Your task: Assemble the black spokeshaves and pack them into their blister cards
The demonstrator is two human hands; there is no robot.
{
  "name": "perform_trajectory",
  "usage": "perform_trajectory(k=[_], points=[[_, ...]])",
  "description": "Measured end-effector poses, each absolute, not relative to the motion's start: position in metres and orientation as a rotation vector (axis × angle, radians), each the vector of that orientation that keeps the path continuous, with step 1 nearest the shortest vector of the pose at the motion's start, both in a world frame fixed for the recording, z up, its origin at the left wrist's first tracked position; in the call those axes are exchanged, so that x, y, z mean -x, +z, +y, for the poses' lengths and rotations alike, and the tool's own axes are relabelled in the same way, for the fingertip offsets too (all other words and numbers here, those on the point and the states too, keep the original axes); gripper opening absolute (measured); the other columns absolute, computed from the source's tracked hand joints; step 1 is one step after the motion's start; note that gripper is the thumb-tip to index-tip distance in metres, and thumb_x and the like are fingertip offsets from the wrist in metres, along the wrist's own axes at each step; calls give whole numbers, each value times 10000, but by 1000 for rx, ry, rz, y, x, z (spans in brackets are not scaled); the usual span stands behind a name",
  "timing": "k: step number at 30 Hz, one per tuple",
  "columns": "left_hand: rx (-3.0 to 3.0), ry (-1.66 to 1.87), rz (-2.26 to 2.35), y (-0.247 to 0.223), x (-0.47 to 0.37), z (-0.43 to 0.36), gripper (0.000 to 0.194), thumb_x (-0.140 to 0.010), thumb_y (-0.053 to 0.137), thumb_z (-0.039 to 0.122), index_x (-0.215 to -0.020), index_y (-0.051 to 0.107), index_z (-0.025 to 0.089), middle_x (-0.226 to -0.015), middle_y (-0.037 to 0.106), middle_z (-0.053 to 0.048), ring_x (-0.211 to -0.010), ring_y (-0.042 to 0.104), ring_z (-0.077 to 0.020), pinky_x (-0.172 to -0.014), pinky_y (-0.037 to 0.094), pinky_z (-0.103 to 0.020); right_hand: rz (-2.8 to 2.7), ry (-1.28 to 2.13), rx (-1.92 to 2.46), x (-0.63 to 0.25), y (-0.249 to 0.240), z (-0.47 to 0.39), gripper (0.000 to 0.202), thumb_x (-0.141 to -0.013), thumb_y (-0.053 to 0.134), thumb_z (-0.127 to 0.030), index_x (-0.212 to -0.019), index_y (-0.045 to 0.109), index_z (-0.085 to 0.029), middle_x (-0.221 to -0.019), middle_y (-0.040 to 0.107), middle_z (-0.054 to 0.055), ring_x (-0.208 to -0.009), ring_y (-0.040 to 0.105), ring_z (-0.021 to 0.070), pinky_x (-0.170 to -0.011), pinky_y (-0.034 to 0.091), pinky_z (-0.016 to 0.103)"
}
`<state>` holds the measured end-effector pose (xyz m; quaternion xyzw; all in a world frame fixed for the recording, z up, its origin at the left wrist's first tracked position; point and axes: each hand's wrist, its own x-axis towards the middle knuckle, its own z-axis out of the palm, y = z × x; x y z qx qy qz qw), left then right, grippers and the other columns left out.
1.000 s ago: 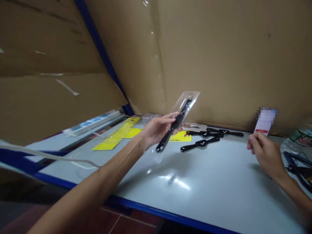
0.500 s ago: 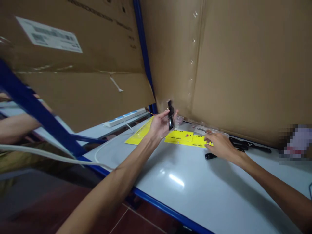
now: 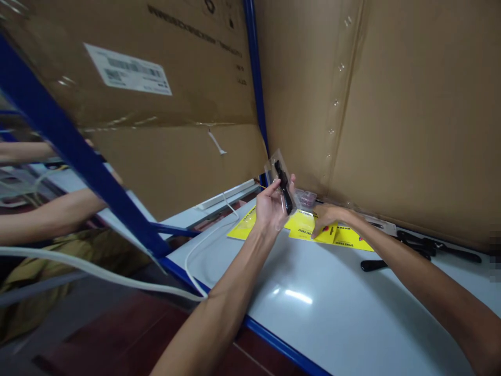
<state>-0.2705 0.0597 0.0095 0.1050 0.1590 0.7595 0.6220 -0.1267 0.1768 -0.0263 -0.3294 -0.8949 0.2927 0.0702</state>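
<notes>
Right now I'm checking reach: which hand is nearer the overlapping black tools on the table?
Right. The right hand is at the yellow cards, left of the black tools. The left hand is farther left, holding a bagged black tool.

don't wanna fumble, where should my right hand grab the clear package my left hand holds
Probably pinch the clear package at its upper end, from above: that end juts free, while its lower part lies against the left hand.

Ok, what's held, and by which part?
Left hand: clear plastic package with long black tool inside, gripped near mid-length. Right hand: at yellow printed cards; hold can't be told.
</notes>
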Motion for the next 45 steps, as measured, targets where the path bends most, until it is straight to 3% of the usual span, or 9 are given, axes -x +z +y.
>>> perform_trajectory(k=[4, 8, 15, 21, 26, 30, 32, 41, 45], points=[[-269, 1719, 363, 13, 266, 53, 316, -1025, 359, 142, -1216, 608, 100, -814, 752, -73, -577, 722, -120, -552, 601, -160, -2618, 1059, 1007, 99, -10, 162, 179, -613, 794, -217, -757, 696, -179, -778, 744, 52, -753, 708, 249, -645, 563, 345], [-304, 1651, 311, 16, 261, 47, 374, -1038, 309, 134, -1302, 573, 105, -863, 740, -86, -643, 736, -109, -565, 593, -133, -2398, 1247, 1026, 25, 7, 129, 311, -782, 662, -280, -1076, 687, -180, -1066, 772, 82, -868, 743, 225, -671, 587, 307], [-670, 1340, 473, 3, 244, 38, 417, -933, 437, 57, -1319, 537, 180, -876, 721, -76, -618, 724, -151, -467, 600, -192, -1400, 1560, 1113, -113, 0, 58, 420, -701, 821, -325, -1072, 690, -179, -1027, 778, 118, -783, 752, 222, -665, 595, 298], [-1039, 537, 431, -41, 189, 30, 447, -848, 680, 193, -1263, 517, 231, -878, 753, -105, -650, 758, -276, -432, 584, -266, -1198, 1543, 1019, -174, -13, -10, 482, -706, 683, -256, -1181, 641, -190, -1157, 741, 147, -993, 729, 290, -910, 576, 449], [-1026, 154, 318, -60, 161, 17, 400, -827, 709, 161, -1202, 601, 250, -832, 755, -49, -529, 718, -227, -447, 589, -307, -1779, 839, 1362, -225, -11, -66, 443, -819, 610, -295, -1256, 591, -229, -1186, 692, 136, -1014, 689, 315, -883, 572, 474], [-1049, 74, 336, -69, 165, 17, 412, -815, 730, 126, -1203, 653, 240, -848, 760, -40, -515, 695, -196, -425, 564, -280, -2290, -410, 1422, -269, -8, -92, 848, -736, 592, -104, -1524, 381, -336, -1306, 569, 141, -1150, 586, 388, -942, 515, 560], [-1064, 59, 376, -74, 169, 18, 418, -789, 752, 101, -1176, 679, 241, -885, 763, -38, -549, 701, -183, -407, 532, -236, -2380, -719, 1380, -288, -5, -100, 993, -680, 568, -49, -1586, 278, -336, -1285, 545, 169, -1105, 582, 408, -905, 522, 558], [-1087, 62, 395, -88, 174, 21, 443, -763, 773, 84, -1160, 699, 268, -989, 752, -33, -730, 735, -201, -544, 580, -263, -2615, -1045, 1228, -295, 10, -111, 1129, -621, 538, 33, -1634, 170, -302, -1241, 537, 154, -1064, 592, 358, -876, 525, 505], [-1089, 32, 396, -79, 170, 19, 426, -761, 786, 143, -1159, 682, 255, -953, 736, -35, -619, 726, -201, -513, 601, -315, -2641, -1113, 1229, -291, 16, -111, 1145, -634, 511, 31, -1645, 79, -290, -1246, 495, 171, -1072, 559, 369, -849, 535, 517]])
